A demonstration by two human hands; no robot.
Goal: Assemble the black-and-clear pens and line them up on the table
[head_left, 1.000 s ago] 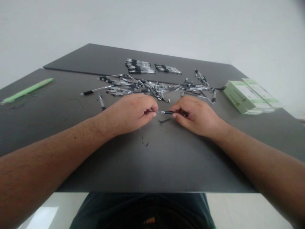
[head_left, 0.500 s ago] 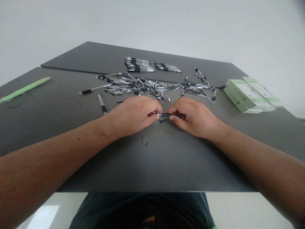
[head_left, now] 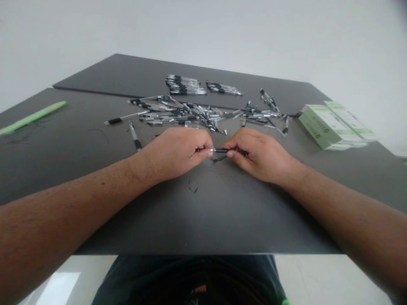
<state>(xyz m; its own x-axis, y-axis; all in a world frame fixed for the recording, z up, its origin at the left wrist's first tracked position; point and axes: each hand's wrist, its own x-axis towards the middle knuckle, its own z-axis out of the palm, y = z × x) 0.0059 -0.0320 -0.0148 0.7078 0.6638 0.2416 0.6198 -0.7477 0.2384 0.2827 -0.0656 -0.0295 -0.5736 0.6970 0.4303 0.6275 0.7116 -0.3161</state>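
A pen [head_left: 218, 150] with a black grip lies level between my two hands. My left hand [head_left: 181, 152] pinches its left end between thumb and fingers, while my right hand [head_left: 256, 154] grips the right end. Both ends are mostly hidden inside the fingers. Just below the pen, a small dark piece [head_left: 219, 159] rests on the table near my right thumb. Beyond my hands spreads a loose pile of clear pens with black grips [head_left: 190, 113]. One single pen [head_left: 135, 136] lies beside my left wrist.
Two neat rows of pens, a larger one [head_left: 186, 85] and a smaller one [head_left: 224, 88], lie at the back. Pale green and white boxes [head_left: 330, 127] stand at the right. A long green object [head_left: 33, 118] lies at the left on the dark table [head_left: 206, 220].
Both hands stay nearly in place on the pen. The pen sits very slightly higher in view, and a little more of its black grip shows between the hands.
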